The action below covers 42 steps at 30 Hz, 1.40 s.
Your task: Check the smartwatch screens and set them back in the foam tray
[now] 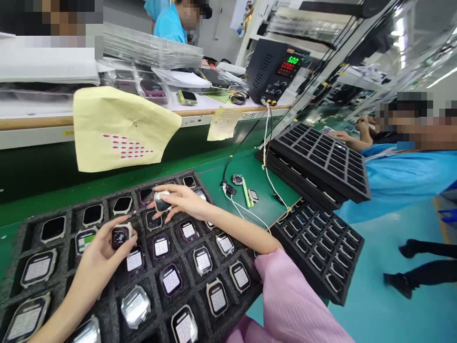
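Note:
My left hand is closed around a smartwatch case whose dark screen shows a lit watch face. Between the fingers of my right hand is another smartwatch case, pale-rimmed and without a strap. Both hands hover over a black foam tray divided into square compartments. Smartwatch cases fill many of these, such as one with a white lit screen and one with a dark screen. Just beneath my right hand lies a dark smartwatch case in its compartment.
Right of the tray, a green stick, a watch case and white cables lie on the green table. Stacked black trays stand farther right, by a person in blue. A power supply sits on the shelf; yellow paper hangs below.

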Each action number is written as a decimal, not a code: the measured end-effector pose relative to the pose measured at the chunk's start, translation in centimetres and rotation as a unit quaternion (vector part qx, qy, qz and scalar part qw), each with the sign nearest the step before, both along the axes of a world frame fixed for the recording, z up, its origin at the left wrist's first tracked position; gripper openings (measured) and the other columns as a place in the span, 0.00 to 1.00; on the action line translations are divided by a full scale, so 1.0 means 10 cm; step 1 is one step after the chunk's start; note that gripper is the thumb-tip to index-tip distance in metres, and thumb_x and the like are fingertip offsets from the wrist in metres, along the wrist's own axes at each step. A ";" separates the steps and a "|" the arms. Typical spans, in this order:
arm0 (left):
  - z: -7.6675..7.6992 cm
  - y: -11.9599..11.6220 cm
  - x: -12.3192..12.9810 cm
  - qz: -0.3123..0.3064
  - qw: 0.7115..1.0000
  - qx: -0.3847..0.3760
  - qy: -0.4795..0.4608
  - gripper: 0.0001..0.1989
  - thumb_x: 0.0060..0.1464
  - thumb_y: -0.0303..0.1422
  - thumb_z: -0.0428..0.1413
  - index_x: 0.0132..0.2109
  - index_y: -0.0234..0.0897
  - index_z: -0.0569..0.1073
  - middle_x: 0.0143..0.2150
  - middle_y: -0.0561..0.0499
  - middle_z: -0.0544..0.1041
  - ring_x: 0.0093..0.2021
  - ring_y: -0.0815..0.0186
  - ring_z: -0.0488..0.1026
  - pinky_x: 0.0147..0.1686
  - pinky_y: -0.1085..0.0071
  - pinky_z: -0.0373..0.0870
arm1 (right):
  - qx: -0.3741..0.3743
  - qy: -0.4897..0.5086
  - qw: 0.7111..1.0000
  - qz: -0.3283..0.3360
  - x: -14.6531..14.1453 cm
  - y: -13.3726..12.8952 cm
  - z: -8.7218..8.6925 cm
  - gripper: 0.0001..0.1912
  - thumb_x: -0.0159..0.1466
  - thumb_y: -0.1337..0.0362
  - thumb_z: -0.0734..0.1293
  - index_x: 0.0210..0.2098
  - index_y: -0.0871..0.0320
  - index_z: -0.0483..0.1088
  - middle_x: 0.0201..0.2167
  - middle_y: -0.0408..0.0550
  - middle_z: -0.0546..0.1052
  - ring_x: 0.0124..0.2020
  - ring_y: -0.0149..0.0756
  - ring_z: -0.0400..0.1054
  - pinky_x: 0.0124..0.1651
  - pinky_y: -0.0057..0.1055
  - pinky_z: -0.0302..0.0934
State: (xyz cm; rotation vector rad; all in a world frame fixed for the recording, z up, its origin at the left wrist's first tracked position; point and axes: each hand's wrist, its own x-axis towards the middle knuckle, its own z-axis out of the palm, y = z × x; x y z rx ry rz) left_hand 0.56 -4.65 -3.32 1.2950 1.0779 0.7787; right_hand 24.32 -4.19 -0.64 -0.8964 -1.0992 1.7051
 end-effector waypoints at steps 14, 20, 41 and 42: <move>0.10 0.04 0.09 -0.010 0.999 0.024 -0.041 0.22 0.51 0.34 0.59 0.53 0.37 0.65 0.47 0.46 0.72 0.46 0.60 0.71 0.42 0.67 0.71 | 0.035 -0.016 0.998 0.056 0.01 -0.04 0.00 0.23 0.61 0.66 0.71 0.55 0.56 0.68 0.43 0.52 0.78 0.41 0.40 0.74 0.34 0.30 0.71; 0.09 0.04 0.08 -0.027 0.998 0.048 -0.044 0.21 0.51 0.31 0.58 0.53 0.38 0.65 0.50 0.47 0.72 0.51 0.60 0.70 0.50 0.64 0.68 | 0.029 -0.032 0.997 0.056 -0.02 -0.08 0.00 0.20 0.59 0.68 0.72 0.51 0.57 0.72 0.38 0.49 0.78 0.35 0.35 0.72 0.31 0.28 0.71; 0.11 0.08 0.03 -0.061 0.992 0.104 0.030 0.17 0.48 0.24 0.54 0.47 0.36 0.69 0.43 0.50 0.74 0.43 0.63 0.70 0.46 0.68 0.65 | 0.005 -0.077 0.995 0.061 -0.05 -0.12 0.08 0.21 0.62 0.66 0.70 0.55 0.55 0.70 0.43 0.49 0.78 0.40 0.38 0.70 0.37 0.32 0.71; 0.11 0.07 0.03 -0.063 0.992 0.104 0.029 0.17 0.49 0.25 0.54 0.48 0.36 0.68 0.42 0.50 0.73 0.42 0.63 0.70 0.45 0.69 0.65 | 0.007 -0.078 0.995 0.057 -0.05 -0.13 0.09 0.21 0.62 0.65 0.70 0.55 0.54 0.70 0.43 0.49 0.78 0.39 0.37 0.70 0.37 0.32 0.71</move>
